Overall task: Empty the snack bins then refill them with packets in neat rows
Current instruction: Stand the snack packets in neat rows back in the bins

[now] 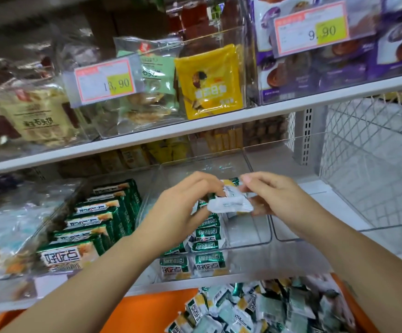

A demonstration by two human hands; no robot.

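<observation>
Item: small green-and-white snack packets [231, 204], a few, held between both hands.
Left hand [183, 203]: fingers curled round their left end.
Right hand [276, 195]: thumb and fingers pinching their right end.
Directly beneath the grip: clear plastic bin [250, 234], rows of like packets [209, 236] along its left side.
Left of the grip: neighbouring bin of larger green packs [94, 222], standing on edge.
Below the grip, nearer the person: orange crate [151, 306] holding heaped loose packets [262, 308].

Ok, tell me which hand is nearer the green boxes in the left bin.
Left. The left hand is just right of the green boxes; the right hand is farther right, beyond the held packet.
</observation>
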